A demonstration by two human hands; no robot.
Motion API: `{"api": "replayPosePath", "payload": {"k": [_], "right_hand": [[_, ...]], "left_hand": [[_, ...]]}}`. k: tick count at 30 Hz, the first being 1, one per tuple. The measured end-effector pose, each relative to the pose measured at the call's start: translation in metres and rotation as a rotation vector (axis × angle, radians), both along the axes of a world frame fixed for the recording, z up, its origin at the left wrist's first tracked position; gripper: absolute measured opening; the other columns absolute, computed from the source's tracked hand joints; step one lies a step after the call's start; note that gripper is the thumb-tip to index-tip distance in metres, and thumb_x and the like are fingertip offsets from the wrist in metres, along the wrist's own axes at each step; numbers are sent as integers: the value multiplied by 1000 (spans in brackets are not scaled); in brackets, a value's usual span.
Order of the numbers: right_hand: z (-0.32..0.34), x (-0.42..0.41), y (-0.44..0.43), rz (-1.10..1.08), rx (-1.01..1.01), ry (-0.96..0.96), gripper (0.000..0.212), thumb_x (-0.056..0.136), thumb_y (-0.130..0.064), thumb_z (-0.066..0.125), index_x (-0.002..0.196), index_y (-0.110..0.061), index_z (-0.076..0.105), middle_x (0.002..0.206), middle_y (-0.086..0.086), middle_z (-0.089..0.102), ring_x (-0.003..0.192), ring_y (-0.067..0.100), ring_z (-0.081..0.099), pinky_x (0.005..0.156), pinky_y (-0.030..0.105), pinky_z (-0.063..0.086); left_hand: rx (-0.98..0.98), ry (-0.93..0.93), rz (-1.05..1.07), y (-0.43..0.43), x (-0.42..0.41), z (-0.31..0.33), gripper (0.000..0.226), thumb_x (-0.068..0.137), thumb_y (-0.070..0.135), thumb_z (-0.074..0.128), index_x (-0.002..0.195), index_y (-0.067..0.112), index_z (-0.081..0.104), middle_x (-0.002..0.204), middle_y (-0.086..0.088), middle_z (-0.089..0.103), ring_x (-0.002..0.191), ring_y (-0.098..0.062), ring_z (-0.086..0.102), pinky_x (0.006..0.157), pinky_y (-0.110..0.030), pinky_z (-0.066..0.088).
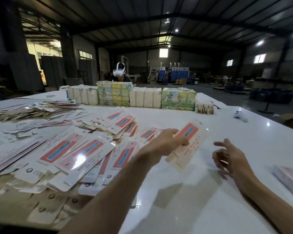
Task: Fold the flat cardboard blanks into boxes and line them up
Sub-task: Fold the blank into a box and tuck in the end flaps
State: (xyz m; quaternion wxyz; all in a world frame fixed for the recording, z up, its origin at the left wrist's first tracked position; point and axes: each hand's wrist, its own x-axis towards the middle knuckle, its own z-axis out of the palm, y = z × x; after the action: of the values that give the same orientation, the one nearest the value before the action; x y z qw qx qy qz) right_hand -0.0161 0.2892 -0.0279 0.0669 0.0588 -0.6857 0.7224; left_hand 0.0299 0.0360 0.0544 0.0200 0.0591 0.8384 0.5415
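Observation:
My left hand (166, 142) pinches one flat cardboard blank (191, 142), white with a red and blue panel, and holds it tilted above the white table (193, 200). My right hand (227, 156) hovers a short way to the right of the blank with its fingers loosely curled and nothing in it. A large loose heap of the same flat blanks (71, 149) covers the table's left half. At the frame's right edge lies a small neat stack of blanks or folded boxes (289, 179).
Bundled stacks of printed cartons (130, 97) form a row across the far side of the table. Behind them sits a person wearing a white headset (119, 71). A small white object (240, 115) lies at the far right of the table.

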Motion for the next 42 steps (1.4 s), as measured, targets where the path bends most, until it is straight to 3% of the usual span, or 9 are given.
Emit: {"api": "replayPosePath", "payload": {"k": [4, 10, 15, 19, 27, 31, 34, 37, 42], "right_hand": [[2, -3, 2, -58, -218, -134, 48, 96, -59, 65, 98, -12, 71, 76, 13, 74, 61, 23, 70, 42, 27, 52], [-3, -6, 12, -39, -97, -142, 41, 92, -29, 79, 86, 9, 67, 87, 24, 75, 72, 28, 76, 54, 32, 61], [3, -2, 12, -29, -344, -170, 18, 85, -29, 84, 80, -11, 83, 97, 14, 79, 76, 17, 75, 50, 22, 49], [6, 3, 10, -71, -475, -211, 13, 76, -25, 88, 79, -13, 86, 97, 13, 81, 80, 21, 80, 51, 18, 56], [3, 3, 3, 158, -476, -213, 42, 85, -19, 85, 121, -2, 75, 122, 21, 75, 108, 27, 77, 66, 22, 62], [-1, 10, -1, 413, -303, -215, 55, 77, -24, 96, 123, -3, 75, 125, 28, 71, 100, 30, 78, 70, 27, 64], [-2, 13, -5, 574, -125, -191, 50, 91, -38, 83, 127, -4, 74, 123, 34, 69, 96, 34, 76, 81, 34, 64], [3, 13, -13, 364, -21, -55, 63, 99, -59, 61, 109, 1, 79, 109, 31, 74, 85, 34, 72, 76, 32, 60], [8, 17, -15, -20, 380, 410, 33, 104, -37, 50, 123, -15, 67, 104, 10, 71, 91, 30, 69, 71, 30, 56]], "left_hand": [[134, -147, -133, 29, -15, -46, 40, 92, 32, 81, 131, 27, 73, 105, 4, 81, 84, -10, 79, 69, -24, 63], [202, -133, -267, 27, -15, -76, 46, 93, 65, 68, 123, 32, 75, 103, 4, 81, 90, -17, 79, 73, -29, 63], [878, -320, -49, 24, -17, -72, 61, 107, 61, 41, 110, 11, 77, 105, -19, 78, 85, -28, 74, 69, -33, 61], [554, 49, -284, 27, -11, -82, 32, 105, 3, 60, 131, 19, 69, 130, -15, 70, 108, -26, 72, 91, -35, 63], [607, 161, -251, 35, -2, -74, 38, 103, 40, 67, 139, 31, 60, 135, 3, 68, 125, -14, 65, 92, -35, 62], [888, 94, -146, 40, -8, -67, 39, 109, 42, 52, 148, 47, 54, 130, 4, 73, 126, -20, 67, 94, -44, 61], [1158, -33, -138, 34, -14, -65, 40, 109, 31, 47, 147, 28, 58, 136, -3, 72, 129, -29, 66, 104, -51, 55], [1308, -127, -113, 27, -15, -66, 41, 99, 22, 56, 133, 3, 65, 116, -20, 76, 113, -38, 73, 95, -49, 60], [1020, -336, -239, 31, -8, -68, 70, 101, 62, 48, 133, 2, 67, 93, -21, 72, 87, -37, 75, 79, -42, 62]]}}
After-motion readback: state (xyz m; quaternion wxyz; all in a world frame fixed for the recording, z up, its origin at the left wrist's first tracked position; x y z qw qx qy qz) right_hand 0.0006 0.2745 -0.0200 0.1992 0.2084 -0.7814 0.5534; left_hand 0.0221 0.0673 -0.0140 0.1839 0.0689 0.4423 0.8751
